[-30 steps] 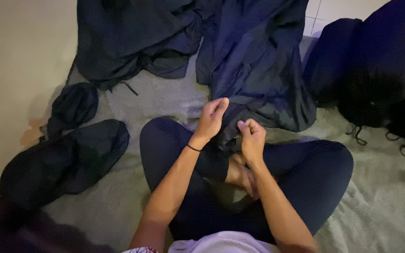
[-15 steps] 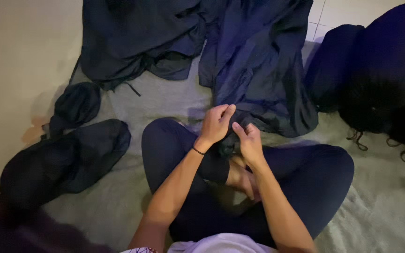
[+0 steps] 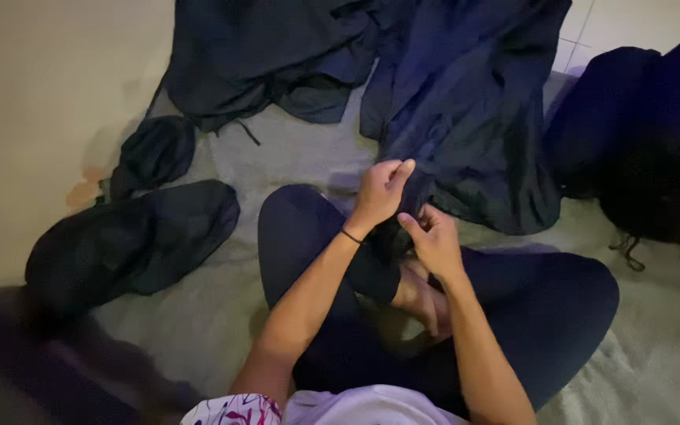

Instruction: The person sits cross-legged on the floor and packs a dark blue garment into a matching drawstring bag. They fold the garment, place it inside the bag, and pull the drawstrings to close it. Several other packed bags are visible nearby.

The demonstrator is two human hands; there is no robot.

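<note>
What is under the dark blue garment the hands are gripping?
The dark blue garment lies on a grey blanket, its lower edge gathered by the left hand and right hand over the crossed legs. Anything beneath its folds is hidden.

Dark navy garment (image 3: 466, 118): upper part cut off by top edge; lower hem hidden behind left hand (image 3: 379, 193) and right hand (image 3: 434, 240), so grip on cloth not readable. Fingertips of both hands blurred against fabric. Black pile (image 3: 655, 149) right of garment: cut by right edge, folds lost in shadow, kind of item unclear. Dark bundle (image 3: 127, 244) left of garment: near end dissolves into blurred shadow at bottom-left corner. Person's torso cut by bottom edge.
</note>
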